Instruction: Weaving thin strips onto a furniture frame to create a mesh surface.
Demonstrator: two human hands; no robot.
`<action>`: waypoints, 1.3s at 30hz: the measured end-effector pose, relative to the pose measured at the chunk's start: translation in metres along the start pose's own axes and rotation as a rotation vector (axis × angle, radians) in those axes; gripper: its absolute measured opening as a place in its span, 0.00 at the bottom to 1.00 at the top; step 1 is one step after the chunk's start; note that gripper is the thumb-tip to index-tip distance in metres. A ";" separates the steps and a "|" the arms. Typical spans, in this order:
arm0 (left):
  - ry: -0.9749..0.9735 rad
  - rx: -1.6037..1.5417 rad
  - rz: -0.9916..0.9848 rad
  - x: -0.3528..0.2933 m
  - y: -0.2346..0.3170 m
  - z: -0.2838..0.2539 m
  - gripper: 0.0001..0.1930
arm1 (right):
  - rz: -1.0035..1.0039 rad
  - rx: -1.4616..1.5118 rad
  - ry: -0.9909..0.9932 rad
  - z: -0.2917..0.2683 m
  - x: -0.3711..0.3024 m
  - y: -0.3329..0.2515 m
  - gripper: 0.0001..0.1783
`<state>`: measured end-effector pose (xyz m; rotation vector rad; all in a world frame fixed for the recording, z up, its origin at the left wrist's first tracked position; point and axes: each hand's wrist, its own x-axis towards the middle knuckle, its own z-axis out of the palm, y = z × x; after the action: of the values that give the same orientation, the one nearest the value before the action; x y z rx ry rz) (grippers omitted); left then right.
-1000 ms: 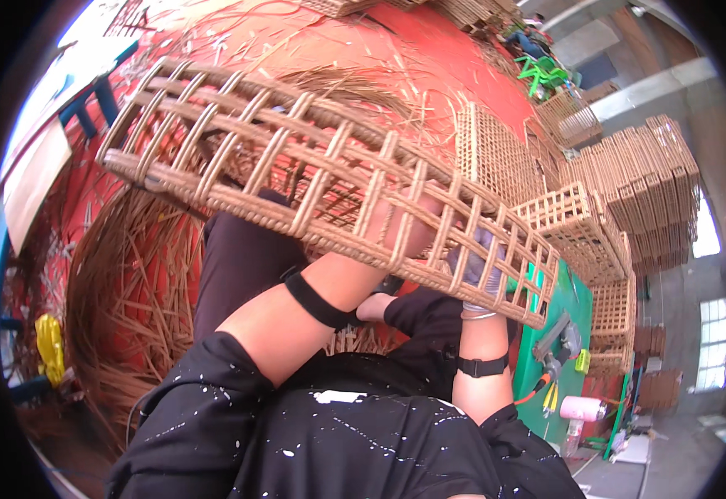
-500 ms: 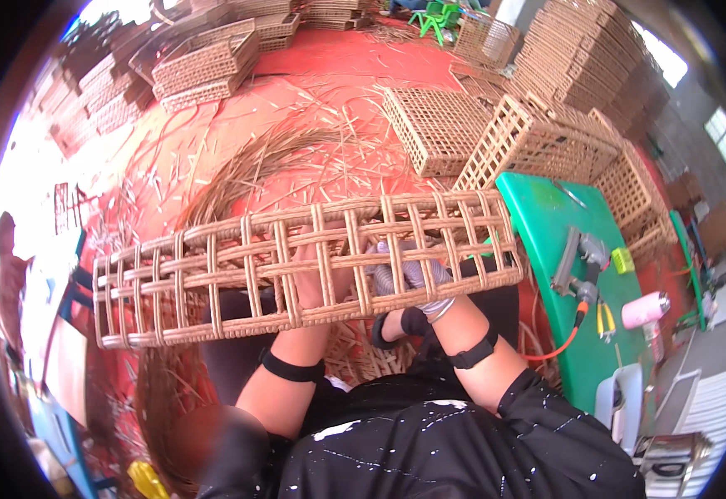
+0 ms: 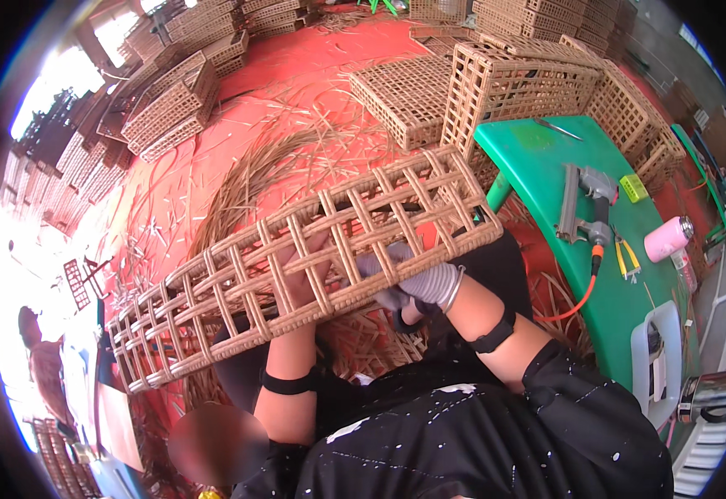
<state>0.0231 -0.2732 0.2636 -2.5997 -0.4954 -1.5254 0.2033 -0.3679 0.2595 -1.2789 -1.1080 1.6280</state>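
A long woven rattan basket (image 3: 338, 300) with an open lattice side is held up over my lap, tilted so its right end sits higher and farther away. My bare left hand (image 3: 299, 287) is behind the lattice near the middle, closed on the weave, its fingers partly hidden by the strands. Wearing a grey striped glove, my right hand (image 3: 434, 285) grips the weave by the lower rim, right of the middle. Some gloved fingers show through the openings; the rest are covered.
At right, a green table (image 3: 538, 162) bears a nail gun (image 3: 583, 204) with an orange hose, yellow-handled pliers (image 3: 625, 254), a pink bottle (image 3: 668, 239) and a grey bin (image 3: 656, 362). Woven baskets (image 3: 404, 91) stand beyond. Loose rattan strips (image 3: 251, 179) cover the red floor.
The basket has tilted, its right end rising and its left end dropping toward me. Both hands have stayed on it. The view has also shifted, showing more of the green table.
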 end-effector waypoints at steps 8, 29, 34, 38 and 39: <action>-0.017 -0.296 -0.327 -0.017 -0.004 0.006 0.12 | -0.811 -0.608 0.401 -0.005 0.037 -0.010 0.17; -0.197 -0.902 -1.193 -0.050 -0.015 0.019 0.13 | -0.833 -0.975 0.191 -0.011 0.058 0.012 0.21; -0.170 -0.859 -1.068 -0.064 -0.038 0.034 0.17 | -0.656 -0.837 0.214 0.001 0.061 0.013 0.23; 0.019 -1.283 -1.317 -0.053 -0.030 0.029 0.14 | -0.769 -0.807 0.336 0.013 0.056 0.017 0.21; 0.072 -1.181 -1.292 -0.052 -0.021 0.030 0.14 | -0.858 -0.884 0.423 0.016 0.056 0.017 0.19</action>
<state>0.0179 -0.2586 0.2020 -2.9606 -2.0988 -2.9309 0.1759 -0.3235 0.2279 -1.2672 -1.8210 0.1897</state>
